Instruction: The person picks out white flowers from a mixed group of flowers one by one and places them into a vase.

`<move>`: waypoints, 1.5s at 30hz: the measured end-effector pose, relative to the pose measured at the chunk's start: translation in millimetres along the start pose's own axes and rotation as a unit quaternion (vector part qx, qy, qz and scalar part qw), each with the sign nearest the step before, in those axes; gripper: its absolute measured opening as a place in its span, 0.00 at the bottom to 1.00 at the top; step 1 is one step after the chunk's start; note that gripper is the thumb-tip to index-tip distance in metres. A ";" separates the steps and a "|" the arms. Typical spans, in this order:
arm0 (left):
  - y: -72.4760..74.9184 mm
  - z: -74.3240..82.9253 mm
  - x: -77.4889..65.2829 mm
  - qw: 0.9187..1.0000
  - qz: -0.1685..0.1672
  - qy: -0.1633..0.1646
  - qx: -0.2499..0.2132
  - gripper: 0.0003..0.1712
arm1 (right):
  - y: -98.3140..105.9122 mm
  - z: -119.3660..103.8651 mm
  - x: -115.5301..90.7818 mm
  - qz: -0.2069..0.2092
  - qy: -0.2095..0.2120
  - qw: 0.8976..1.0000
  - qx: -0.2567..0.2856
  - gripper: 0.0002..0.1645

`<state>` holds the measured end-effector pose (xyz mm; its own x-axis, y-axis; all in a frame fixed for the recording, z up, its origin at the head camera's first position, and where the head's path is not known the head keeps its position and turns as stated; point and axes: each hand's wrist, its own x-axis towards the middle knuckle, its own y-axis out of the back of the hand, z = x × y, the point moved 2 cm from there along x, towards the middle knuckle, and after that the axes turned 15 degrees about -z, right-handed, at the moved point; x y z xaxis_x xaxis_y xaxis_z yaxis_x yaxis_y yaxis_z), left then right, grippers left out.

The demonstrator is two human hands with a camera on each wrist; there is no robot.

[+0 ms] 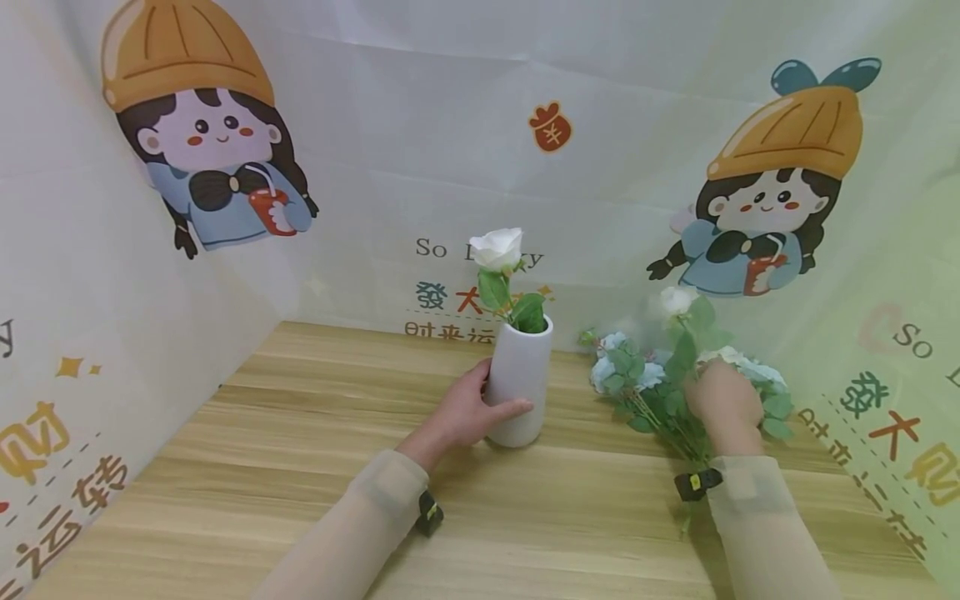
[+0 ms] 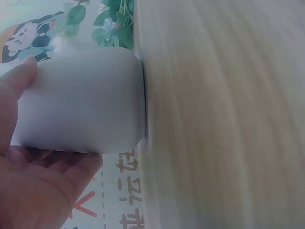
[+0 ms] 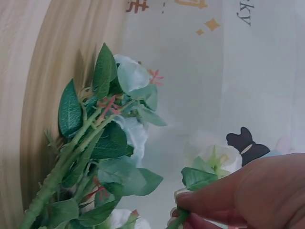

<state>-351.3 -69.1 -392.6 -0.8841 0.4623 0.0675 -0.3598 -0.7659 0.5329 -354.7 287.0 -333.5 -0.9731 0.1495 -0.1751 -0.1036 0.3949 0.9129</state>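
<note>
A smooth white tapered vase [image 1: 517,387] stands upright on the wood-grain counter [image 1: 585,525], one green-leaved white rose [image 1: 497,248] in its mouth; the left hand [image 1: 467,408] has its grip around its side. The right hand [image 1: 724,400] has its grip pinching the green stem [image 3: 178,219] of another white rose [image 1: 677,300] beside leafy pale-blue flowers [image 1: 628,365].

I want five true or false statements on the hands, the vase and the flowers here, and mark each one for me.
1. The left hand holds the white vase. True.
2. The white vase lies on its side. False: it stands upright on the wooden table.
3. The right hand holds a white rose. True.
4. Nothing is in the white vase. False: a second white rose stands in it.
5. The pale blue flowers are to the right of the white vase. True.
</note>
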 end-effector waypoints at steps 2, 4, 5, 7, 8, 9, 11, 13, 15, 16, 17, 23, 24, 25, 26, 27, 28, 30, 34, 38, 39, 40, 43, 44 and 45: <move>0.0 -0.2 0.1 1.000 0.001 0.000 0.001 0.49 | 0.7 -1.7 -0.4 0.007 0.008 1.000 0.005 0.25; 0.0 -0.3 0.1 1.000 0.001 -0.001 0.001 0.49 | 2.0 -3.3 -0.5 0.013 0.013 1.000 0.009 0.25; 0.0 -0.3 0.1 1.000 0.001 -0.002 0.001 0.49 | 2.8 -4.4 -0.7 0.018 0.016 1.000 0.010 0.25; -0.1 0.0 -0.3 1.000 0.001 -0.002 0.000 0.49 | 4.2 -7.0 -1.2 0.032 0.026 0.999 0.008 0.23; -0.2 0.2 -0.5 1.000 0.001 -0.002 0.000 0.49 | 4.8 -8.4 -1.9 0.041 0.033 0.999 0.006 0.23; -0.2 0.4 -0.7 1.000 0.000 -0.001 0.000 0.49 | 5.5 -10.2 -3.2 0.051 0.040 0.998 0.005 0.22; -0.3 0.2 -0.8 1.000 0.001 -0.002 0.001 0.49 | 6.6 -14.2 -6.7 0.071 0.053 0.996 0.006 0.21; -0.3 0.5 -0.7 1.000 0.001 -0.001 0.002 0.49 | 7.4 -18.0 -10.5 0.090 0.065 0.994 0.008 0.21; -0.4 0.6 -0.6 1.000 0.001 0.000 0.001 0.49 | 8.8 -21.5 -13.8 0.107 0.073 0.991 0.011 0.20; -0.4 0.6 -0.6 1.000 0.001 0.001 0.001 0.49 | 9.5 -23.3 -15.3 0.115 0.077 0.990 0.012 0.20; -0.4 1.0 -1.0 1.000 0.001 0.001 0.000 0.49 | 10.0 -24.6 -16.3 0.122 0.081 0.989 0.013 0.20; 0.1 1.6 -1.6 1.000 0.001 0.002 0.002 0.48 | 13.3 -33.1 -23.7 0.144 0.104 0.984 0.021 0.19; 0.2 1.5 -1.5 1.000 0.002 0.003 0.003 0.48 | 13.8 -34.3 -24.7 0.146 0.105 0.983 0.022 0.20; 0.3 1.6 -1.5 1.000 0.002 0.003 0.005 0.49 | 14.3 -35.3 -25.7 0.148 0.106 0.983 0.022 0.20; 0.4 1.7 -1.5 1.000 0.002 0.003 0.006 0.49 | 14.6 -36.2 -26.4 0.152 0.107 0.982 0.022 0.20; 0.4 1.5 -1.4 1.000 0.002 0.004 0.007 0.49 | 15.0 -37.1 -27.4 0.156 0.108 0.982 0.022 0.19; 0.4 1.6 -1.4 1.000 0.002 0.004 0.008 0.49 | 15.4 -38.1 -28.5 0.162 0.109 0.981 0.022 0.19; 0.5 1.8 -1.6 1.000 0.002 0.004 0.008 0.49 | 16.5 -40.0 -30.9 0.178 0.117 0.977 0.025 0.19; 0.4 1.9 -2.0 1.000 0.000 0.003 0.003 0.49 | 19.4 -44.1 -36.7 0.216 0.146 0.965 0.039 0.18; 0.4 1.5 -2.0 1.000 -0.002 0.003 0.002 0.50 | 22.6 -49.2 -43.6 0.249 0.168 0.952 0.050 0.17; 0.4 1.5 -1.9 1.000 -0.002 0.002 0.002 0.50 | 23.3 -50.6 -45.4 0.256 0.171 0.950 0.053 0.17; 0.3 1.4 -1.9 1.000 -0.002 0.003 0.002 0.50 | 24.2 -52.1 -47.2 0.263 0.175 0.947 0.057 0.17; 0.2 1.7 -1.9 1.000 -0.002 0.005 0.002 0.50 | 26.3 -56.4 -51.6 0.283 0.188 0.938 0.071 0.16; 0.1 1.9 -1.9 1.000 -0.002 0.005 0.002 0.50 | 27.2 -57.7 -53.1 0.290 0.193 0.934 0.077 0.16; -0.1 2.0 -1.9 1.000 -0.002 0.005 0.003 0.50 | 28.1 -58.9 -54.5 0.296 0.198 0.931 0.083 0.16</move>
<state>-349.0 -69.0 -391.0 -0.8860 0.4602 0.0575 -0.3608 -0.7618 0.5380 -316.6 236.6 -276.7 -0.8526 0.0517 0.5200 0.4756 0.4889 0.7313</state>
